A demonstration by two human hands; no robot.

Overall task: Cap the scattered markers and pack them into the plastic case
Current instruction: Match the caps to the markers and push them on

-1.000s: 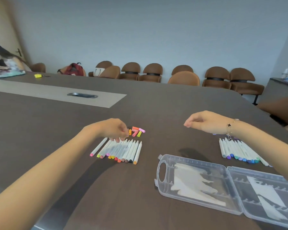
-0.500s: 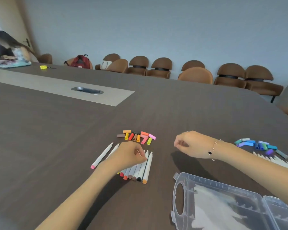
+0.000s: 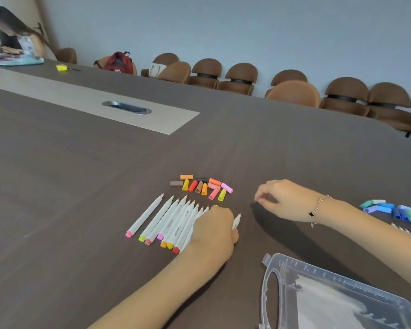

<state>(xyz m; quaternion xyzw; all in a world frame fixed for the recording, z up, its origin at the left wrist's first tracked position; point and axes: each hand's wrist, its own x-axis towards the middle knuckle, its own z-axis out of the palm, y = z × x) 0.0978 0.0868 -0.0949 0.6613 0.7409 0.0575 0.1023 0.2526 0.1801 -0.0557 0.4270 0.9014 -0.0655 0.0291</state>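
Observation:
Several white uncapped markers (image 3: 169,220) with warm-coloured ends lie side by side on the dark table. My left hand (image 3: 212,230) lies over the right end of this row, its fingers curled round one marker (image 3: 236,220) whose tip sticks out past the hand. A cluster of warm-coloured caps (image 3: 203,185) lies just beyond the row. My right hand (image 3: 281,199) hovers to the right of the caps, fingers loosely curled, holding nothing. Blue, green and purple caps (image 3: 392,210) lie at the far right. The clear plastic case (image 3: 318,295) lies open at the bottom right.
A few white marker tips (image 3: 407,230) show below the blue caps at the right edge. A metal cable hatch (image 3: 126,107) sits in the table's pale centre strip. Brown chairs (image 3: 292,91) line the far wall. A person (image 3: 14,36) sits at the far left corner.
The view has shifted left and down. My left hand moved from the far end of the row toward its near right end and took hold of a marker. My right hand drifted left.

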